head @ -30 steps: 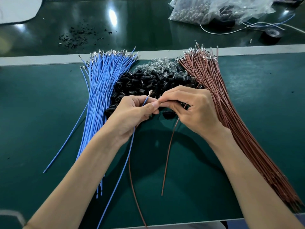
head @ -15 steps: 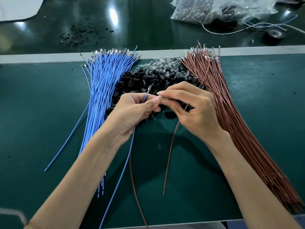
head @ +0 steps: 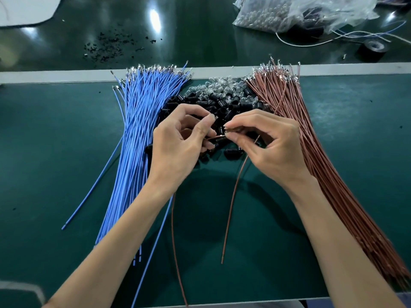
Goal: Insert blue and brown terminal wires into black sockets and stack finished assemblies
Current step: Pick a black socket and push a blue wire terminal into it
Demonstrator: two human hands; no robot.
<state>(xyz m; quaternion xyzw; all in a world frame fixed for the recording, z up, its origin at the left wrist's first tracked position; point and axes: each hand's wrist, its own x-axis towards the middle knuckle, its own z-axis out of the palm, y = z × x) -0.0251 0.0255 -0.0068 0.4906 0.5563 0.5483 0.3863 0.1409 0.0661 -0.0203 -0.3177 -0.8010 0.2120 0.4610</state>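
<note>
Clear plastic bag (head: 278, 16) at 1 o'clock holds small glassy bulbs. On the table (head: 55, 141), black sockets (head: 222, 103) are heaped between the blue wire bundle (head: 142, 121) and the brown wire bundle (head: 322, 152), whose metal-tipped ends lie toward 12. Left hand (head: 180, 143) curls round a brown wire (head: 172, 230), tip toward 3; right hand (head: 266, 143) pinches a second brown wire (head: 232, 196) trailing to 6.

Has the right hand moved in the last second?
Yes, slightly: the right hand drew rightward toward the brown wire bundle, opening a small gap from the left hand above the black sockets.
</note>
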